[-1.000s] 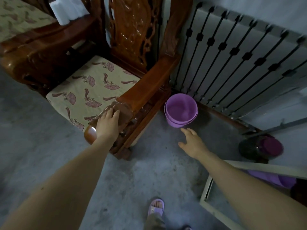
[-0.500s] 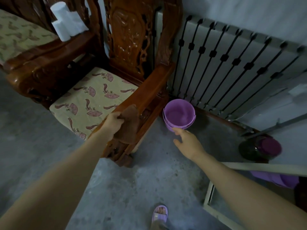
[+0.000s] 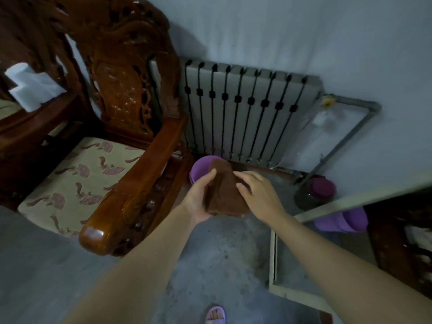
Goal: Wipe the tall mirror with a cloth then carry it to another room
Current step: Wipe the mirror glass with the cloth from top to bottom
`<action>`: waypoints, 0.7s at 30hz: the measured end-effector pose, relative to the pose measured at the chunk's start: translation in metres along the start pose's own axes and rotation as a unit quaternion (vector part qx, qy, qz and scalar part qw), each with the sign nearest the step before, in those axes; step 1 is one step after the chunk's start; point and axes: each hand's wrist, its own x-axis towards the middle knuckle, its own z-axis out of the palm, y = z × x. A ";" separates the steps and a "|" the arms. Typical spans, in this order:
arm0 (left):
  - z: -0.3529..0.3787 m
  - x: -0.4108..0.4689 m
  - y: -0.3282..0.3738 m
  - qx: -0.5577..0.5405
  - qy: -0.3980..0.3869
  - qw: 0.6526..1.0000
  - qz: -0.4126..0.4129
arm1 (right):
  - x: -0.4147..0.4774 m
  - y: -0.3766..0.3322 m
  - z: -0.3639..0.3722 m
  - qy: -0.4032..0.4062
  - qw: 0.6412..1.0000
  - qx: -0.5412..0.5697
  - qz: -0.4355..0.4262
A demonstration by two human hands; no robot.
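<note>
Head view. Both hands meet in mid-frame over the concrete floor. Left hand grips the folded brown cloth from its left side, thumb on top, fingers curled underneath. Right hand lies on the cloth's right edge, fingers spread and touching the fabric (a closed grip cannot be confirmed). Cloth is held in front of a purple bucket, which stands on the floor between the carved wooden armchair and the radiator. The tall mirror stands at right, pale frame visible, its glass reflecting floor; neither hand touches it. One purple slipper at bottom edge.
</note>
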 end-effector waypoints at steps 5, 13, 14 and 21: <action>0.078 0.004 -0.025 0.055 -0.083 0.995 0.002 | -0.035 0.036 -0.066 0.088 0.995 -0.028 0.030; 0.215 0.004 -0.068 0.141 -0.145 0.976 0.079 | -0.119 0.068 -0.199 0.229 0.970 -0.084 0.001; 0.233 0.001 -0.075 0.155 -0.159 0.971 0.085 | -0.133 0.071 -0.219 0.246 0.964 -0.101 0.000; 0.350 -0.025 -0.114 0.193 -0.216 0.951 0.108 | -0.215 0.082 -0.326 0.328 0.920 -0.211 0.035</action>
